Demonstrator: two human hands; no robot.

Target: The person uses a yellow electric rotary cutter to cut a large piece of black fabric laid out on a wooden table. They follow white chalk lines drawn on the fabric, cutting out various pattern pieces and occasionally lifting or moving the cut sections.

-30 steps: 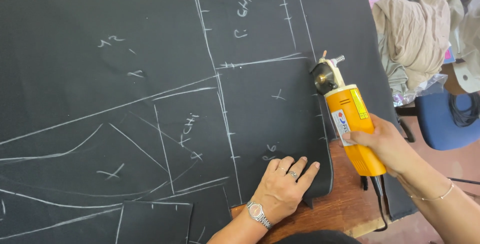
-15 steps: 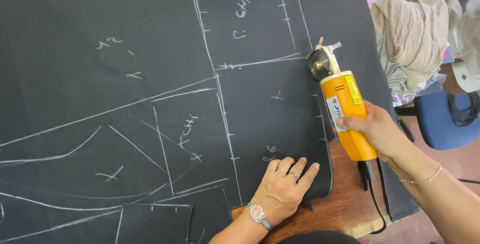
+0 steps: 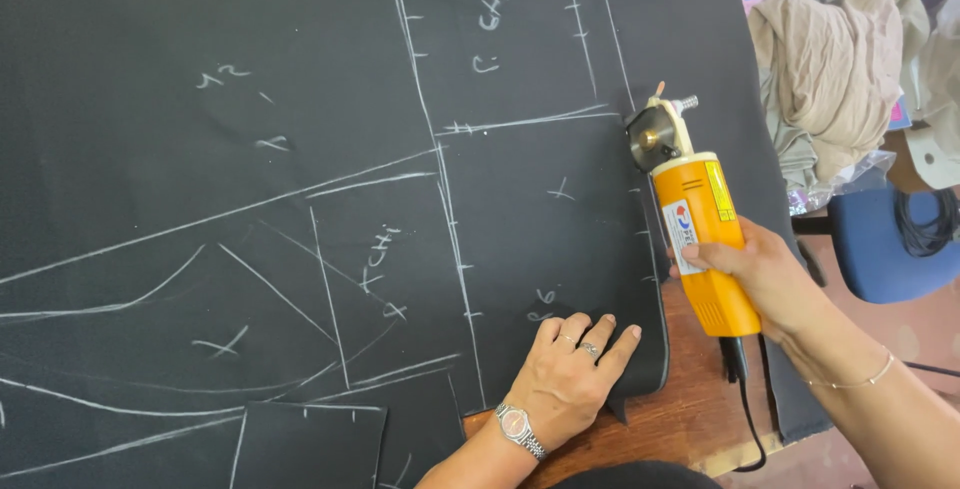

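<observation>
- Right hand (image 3: 765, 274) grips the orange body of the electric rotary fabric cutter (image 3: 695, 224), fingers wrapped fully around it; the blade end points away from the person, on a chalk line.
- Left hand (image 3: 570, 374) lies flat, fingers slightly spread, pressing the black fabric (image 3: 300, 99) beside the cut, judged to keep the cloth from shifting.
- Behind the cutter the fabric is parted, exposing the wooden counter (image 3: 690, 409).
- The power cord (image 3: 745, 419) trails off the near counter edge.
- Ahead of the blade: unobstructed marked cloth. Right: heaped beige cloth (image 3: 835, 59), blue chair (image 3: 885, 244).
</observation>
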